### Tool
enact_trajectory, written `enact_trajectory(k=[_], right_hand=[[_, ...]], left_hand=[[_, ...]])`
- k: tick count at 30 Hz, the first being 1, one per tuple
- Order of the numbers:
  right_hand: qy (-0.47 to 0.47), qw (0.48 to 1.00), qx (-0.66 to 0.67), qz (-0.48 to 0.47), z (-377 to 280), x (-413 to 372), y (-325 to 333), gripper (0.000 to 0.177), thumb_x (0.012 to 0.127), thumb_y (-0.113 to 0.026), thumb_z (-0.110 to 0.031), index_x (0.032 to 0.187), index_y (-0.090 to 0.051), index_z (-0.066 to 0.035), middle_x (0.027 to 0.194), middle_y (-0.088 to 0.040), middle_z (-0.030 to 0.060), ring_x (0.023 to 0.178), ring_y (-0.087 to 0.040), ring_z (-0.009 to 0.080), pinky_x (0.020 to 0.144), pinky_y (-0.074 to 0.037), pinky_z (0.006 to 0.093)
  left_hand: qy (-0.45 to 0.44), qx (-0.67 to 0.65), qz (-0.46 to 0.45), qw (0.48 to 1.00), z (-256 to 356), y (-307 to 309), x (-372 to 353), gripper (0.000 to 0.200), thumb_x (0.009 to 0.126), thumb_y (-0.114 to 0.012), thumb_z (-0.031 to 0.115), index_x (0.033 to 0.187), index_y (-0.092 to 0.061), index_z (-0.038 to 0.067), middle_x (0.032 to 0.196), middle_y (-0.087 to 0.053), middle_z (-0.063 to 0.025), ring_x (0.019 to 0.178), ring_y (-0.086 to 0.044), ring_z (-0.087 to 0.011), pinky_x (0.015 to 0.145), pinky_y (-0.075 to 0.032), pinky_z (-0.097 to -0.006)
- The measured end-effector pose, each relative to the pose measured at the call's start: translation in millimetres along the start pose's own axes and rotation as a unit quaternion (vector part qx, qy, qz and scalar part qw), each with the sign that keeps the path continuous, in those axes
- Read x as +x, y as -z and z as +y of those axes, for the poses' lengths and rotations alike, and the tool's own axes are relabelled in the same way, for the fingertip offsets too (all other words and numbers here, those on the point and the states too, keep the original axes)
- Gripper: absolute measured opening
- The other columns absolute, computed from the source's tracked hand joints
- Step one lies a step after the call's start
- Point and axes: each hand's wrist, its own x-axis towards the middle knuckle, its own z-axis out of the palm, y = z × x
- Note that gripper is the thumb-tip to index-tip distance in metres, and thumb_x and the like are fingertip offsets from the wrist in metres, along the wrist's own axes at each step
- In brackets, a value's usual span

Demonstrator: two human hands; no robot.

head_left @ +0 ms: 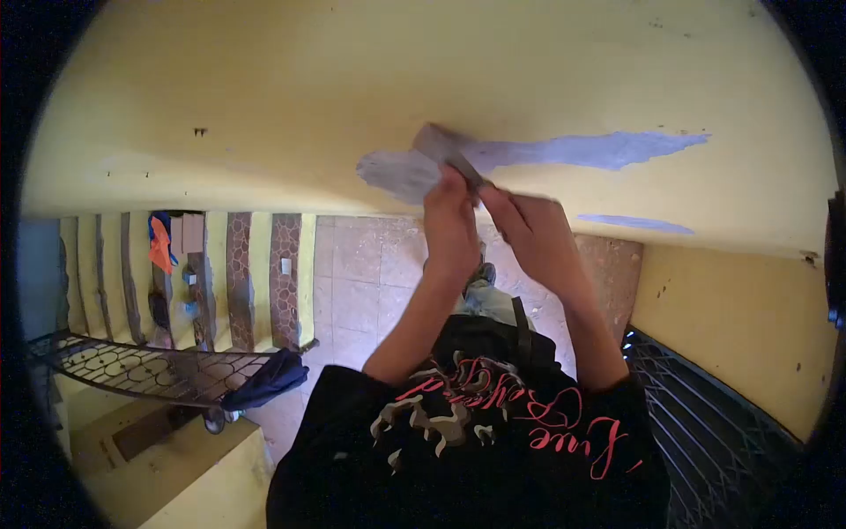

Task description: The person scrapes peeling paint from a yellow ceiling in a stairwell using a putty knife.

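A flat grey-brown piece [430, 141], somewhat blurred, lies against the yellow wall [291, 79] over a grey bare patch [392, 172]. I cannot make out whether it is a sheet or a blade. My left hand [451, 225] is closed on its lower end, thumb side up. My right hand [538, 231] grips the same end from the right, fingers bent towards the left hand. The patch stretches right as a long ragged grey-violet strip [599, 150]. A smaller, thin strip [636, 223] shows below it.
Below the wall is a tiled floor [352, 273], where I stand. Stairs [238, 282] with stone-patterned faces lie to the left, holding an orange cloth [159, 245] and small items. A metal railing [150, 366] carries a dark cloth [269, 381]. At right stands a dark folding gate [705, 423].
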Motion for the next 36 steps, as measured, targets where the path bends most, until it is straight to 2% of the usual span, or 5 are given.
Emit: enact_trajectory(k=[21,25,27,29,36], right_hand=[[-0.027,0.999,0.024,0.006,12,-10,11,0.039,0.095,-0.048,-0.033,0.088,-0.065,0.001,0.056,-0.053,0.0177,0.048,-0.054,0.0249,0.05,-0.041,0.0371],[-0.064,0.998,0.019,-0.004,21,-9,11,0.04,0.095,-0.047,-0.034,0.086,-0.065,0.001,0.056,-0.052,0.0176,0.048,-0.052,0.0251,0.05,-0.04,0.0372],[-0.009,1.0,0.007,0.0,7,-3,10,0.04,0.095,-0.048,-0.034,0.086,-0.065,0.001,0.056,-0.052,0.0182,0.048,-0.052,0.0253,0.049,-0.04,0.0373],[0.005,1.0,-0.012,0.004,16,-3,12,0.04,0.095,-0.049,-0.034,0.085,-0.065,0.001,0.056,-0.052,0.0183,0.048,-0.051,0.0252,0.049,-0.039,0.0373],[-0.076,0.996,0.039,-0.021,30,-12,9,0.04,0.095,-0.049,-0.034,0.086,-0.064,0.002,0.051,-0.047,0.0126,0.047,-0.043,0.0177,0.048,-0.038,0.0352]], left_hand=[[0.041,-0.114,0.038,0.992,9,-32,-5,0.04,0.097,-0.045,0.042,0.077,-0.056,0.008,0.073,-0.051,0.0029,0.069,-0.039,-0.0077,0.064,-0.03,-0.0255],[0.065,0.265,0.018,0.962,8,-26,-9,0.036,0.1,-0.038,0.031,0.085,-0.056,0.003,0.08,-0.061,-0.0064,0.075,-0.055,-0.0161,0.073,-0.042,-0.0314],[0.009,-0.095,0.015,0.995,9,-23,0,0.036,0.1,-0.039,0.032,0.086,-0.056,0.003,0.081,-0.06,-0.0053,0.076,-0.054,-0.0163,0.073,-0.042,-0.0325],[0.015,-0.101,0.074,0.992,5,-35,1,0.038,0.097,-0.047,0.039,0.077,-0.054,0.007,0.068,-0.042,0.0039,0.067,-0.035,-0.009,0.064,-0.029,-0.0263],[0.075,-0.095,-0.005,0.993,-13,-19,-8,0.043,0.096,-0.043,0.043,0.089,-0.059,0.004,0.084,-0.064,-0.0055,0.08,-0.057,-0.0137,0.075,-0.042,-0.0295]])
